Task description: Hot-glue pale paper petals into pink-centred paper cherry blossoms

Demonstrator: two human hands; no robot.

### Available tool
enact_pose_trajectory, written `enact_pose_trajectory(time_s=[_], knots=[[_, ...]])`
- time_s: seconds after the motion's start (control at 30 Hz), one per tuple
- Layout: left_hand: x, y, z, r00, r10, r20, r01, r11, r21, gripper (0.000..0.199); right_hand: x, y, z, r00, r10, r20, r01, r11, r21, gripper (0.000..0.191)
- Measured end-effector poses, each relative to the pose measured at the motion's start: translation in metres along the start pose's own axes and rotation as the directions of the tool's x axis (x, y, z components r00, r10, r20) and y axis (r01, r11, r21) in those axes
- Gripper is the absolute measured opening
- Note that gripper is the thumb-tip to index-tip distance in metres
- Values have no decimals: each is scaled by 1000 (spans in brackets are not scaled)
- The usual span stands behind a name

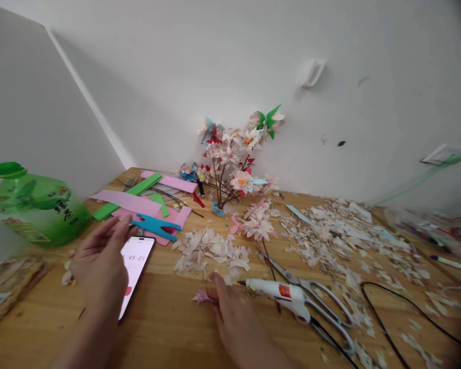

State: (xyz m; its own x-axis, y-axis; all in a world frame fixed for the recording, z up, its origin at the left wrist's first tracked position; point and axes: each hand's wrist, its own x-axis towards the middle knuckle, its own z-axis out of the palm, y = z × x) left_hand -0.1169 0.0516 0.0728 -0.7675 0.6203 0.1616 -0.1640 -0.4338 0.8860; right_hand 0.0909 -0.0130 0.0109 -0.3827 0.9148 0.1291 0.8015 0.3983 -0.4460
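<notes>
My right hand (236,312) pinches a small pink paper flower piece (201,296) with pointed tips, low over the table's front. My left hand (102,256) is raised above a phone (136,264), its fingers drawn together. Beside its fingertips is a notched blue paper strip (157,225); I cannot tell whether the fingers touch it or what they hold. A heap of pale petals (211,251) lies beyond my right hand. To its right are a white glue gun (278,294) and metal scissors (322,302). A pale pink flower on a stem (258,228) lies behind them.
Paper flowers on twigs (230,148) stand against the wall. Pink and green paper strips (126,202) lie at back left, near a green bottle (38,205). Paper scraps (330,230) cover the right side, where a black cable (384,323) runs. A packet (11,287) sits far left.
</notes>
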Motion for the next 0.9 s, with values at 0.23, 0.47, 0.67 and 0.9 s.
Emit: enact_pose_trajectory(time_s=[0.23, 0.47, 0.67, 0.9], knots=[[-32, -28, 0, 924, -176, 340, 97, 967, 236, 18, -12, 4, -14, 988, -115, 99, 107, 991, 83, 79], [-59, -30, 2, 743, -225, 630, -9, 938, 345, 20, -12, 4, -21, 997, -16, 74, -5, 961, 278, 72], [-63, -25, 3, 632, -363, 685, 54, 902, 429, 24, -11, 6, -12, 1000, 5, -23, 5, 904, 427, 63], [-64, -13, -4, 354, -347, 869, -147, 897, 418, 38, -14, 8, 1, 990, 109, -94, -28, 787, 616, 65]])
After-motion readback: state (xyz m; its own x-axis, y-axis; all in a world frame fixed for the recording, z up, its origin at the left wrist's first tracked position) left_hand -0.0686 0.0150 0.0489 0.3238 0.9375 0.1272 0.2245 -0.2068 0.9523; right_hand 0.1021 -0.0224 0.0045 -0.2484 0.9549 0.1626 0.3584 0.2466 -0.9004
